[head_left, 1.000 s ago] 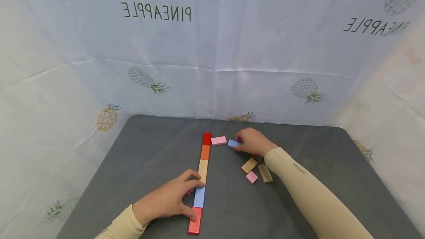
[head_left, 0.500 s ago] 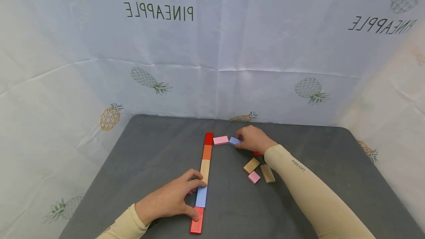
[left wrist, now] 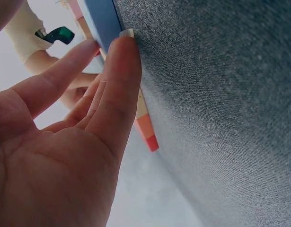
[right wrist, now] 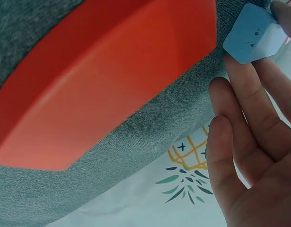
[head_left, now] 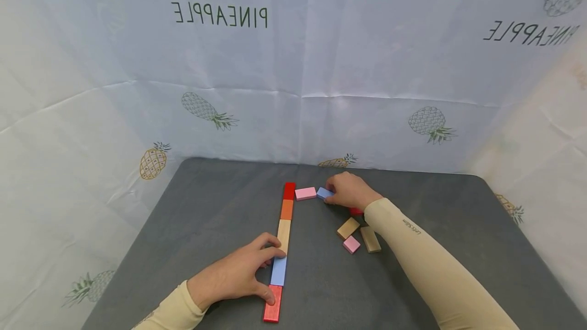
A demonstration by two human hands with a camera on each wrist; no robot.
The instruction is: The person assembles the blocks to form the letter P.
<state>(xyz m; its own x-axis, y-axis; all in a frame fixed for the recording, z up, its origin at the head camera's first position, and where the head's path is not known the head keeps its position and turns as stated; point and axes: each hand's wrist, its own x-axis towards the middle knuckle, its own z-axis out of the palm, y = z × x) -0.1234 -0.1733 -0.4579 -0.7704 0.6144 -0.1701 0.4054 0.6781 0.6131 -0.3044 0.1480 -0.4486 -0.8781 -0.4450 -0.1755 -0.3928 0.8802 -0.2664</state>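
My right hand pinches a small blue block between thumb and fingers. The block's near end meets, or almost meets, the right end of a pink block. That pink block lies beside the far red block of a straight row. Below it in the row come an orange block, a natural wood block, a long blue block and a red block. Spread along the row's near end, my left hand rests its thumb on the near red block and its fingertips by the wood-blue joint.
Right of the row lie two loose wood blocks, a small pink block and a red block partly hidden by my right wrist. In the right wrist view, a curved red block looms close. A printed curtain backs the dark table.
My right hand has shifted the small blue block slightly away from me, bringing it level with the pink block's end. My left hand stays put. The head view has turned slightly.
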